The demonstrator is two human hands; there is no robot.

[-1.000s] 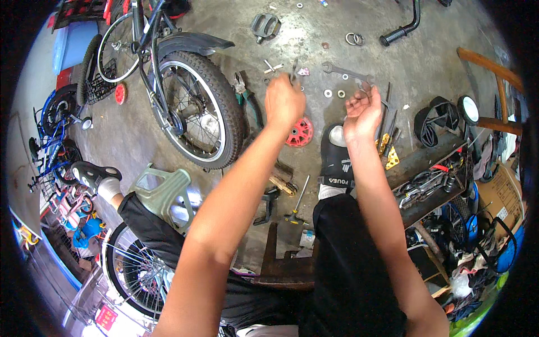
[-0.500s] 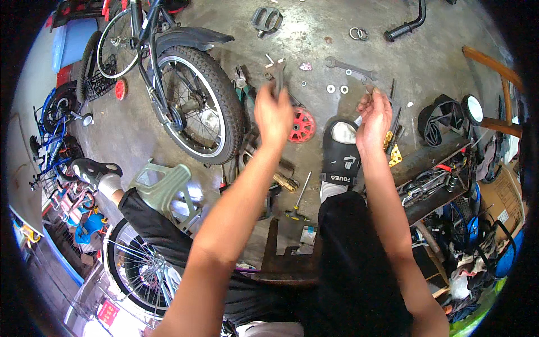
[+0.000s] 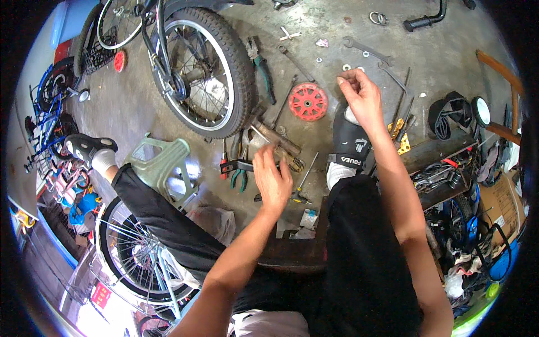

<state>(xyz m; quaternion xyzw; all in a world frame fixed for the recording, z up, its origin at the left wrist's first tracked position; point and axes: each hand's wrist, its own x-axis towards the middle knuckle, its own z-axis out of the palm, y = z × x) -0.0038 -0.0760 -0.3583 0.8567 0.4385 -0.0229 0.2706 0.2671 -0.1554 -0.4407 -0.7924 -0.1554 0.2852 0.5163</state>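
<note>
My left hand (image 3: 273, 181) hovers low over a heap of tools on the concrete floor, fingers apart and holding nothing. Under it lie a hammer (image 3: 276, 141), small pliers (image 3: 238, 172) and a yellow-handled screwdriver (image 3: 304, 178). My right hand (image 3: 362, 96) is raised further out, above my black shoe (image 3: 347, 145). Its fingertips are pinched together, and I cannot make out whether anything small sits between them. A red toothed plastic disc (image 3: 307, 101) lies just left of it. Loose washers (image 3: 353, 60) and a long wrench (image 3: 368, 50) lie beyond.
An upright bicycle rear wheel (image 3: 209, 73) stands at left-centre, with green-handled pliers (image 3: 261, 63) beside it. A pale green plastic stool (image 3: 163, 163) is by my left leg, and another wheel (image 3: 135, 255) lies lower left. Cluttered parts and cables (image 3: 449, 180) fill the right side.
My left hand has dropped from beside the right hand down toward me, over the tool heap. My right hand stayed out near the washers, and the view tilted slightly.
</note>
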